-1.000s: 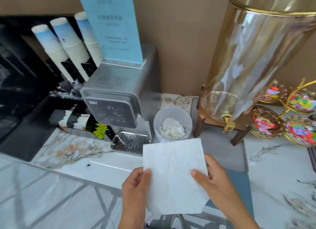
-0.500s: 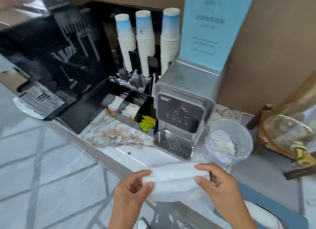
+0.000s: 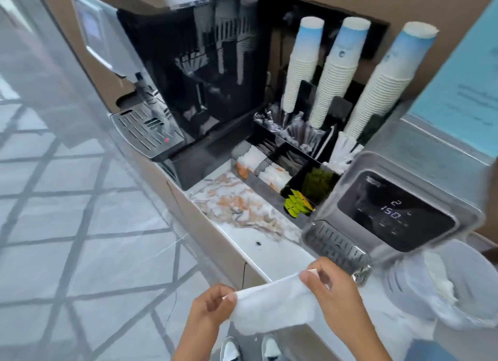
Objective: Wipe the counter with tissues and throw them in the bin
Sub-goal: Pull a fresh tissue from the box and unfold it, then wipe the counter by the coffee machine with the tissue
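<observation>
A folded white tissue [image 3: 272, 305] is stretched between my two hands at the bottom centre, in the air over the counter's front edge. My left hand [image 3: 208, 308] pinches its left end. My right hand [image 3: 332, 290] pinches its right end from above. The marble counter [image 3: 242, 212] runs away to the upper left, with orange-brown veining and a small dark speck [image 3: 258, 244] on it. At the right edge stands a small lined bin [image 3: 474, 293], blurred, holding crumpled white tissue.
A silver water dispenser [image 3: 398, 212] with a lit display sits just behind my right hand. A black organiser [image 3: 285, 169] with sachets, stirrers and three stacks of paper cups [image 3: 336, 69] stands behind the counter. A black coffee machine [image 3: 188, 91] stands at the left. Tiled floor lies below left.
The view has swung left, away from the glass drink dispenser and toward the coffee machine. The flat tissue sheet has been folded into a narrow strip between both hands.
</observation>
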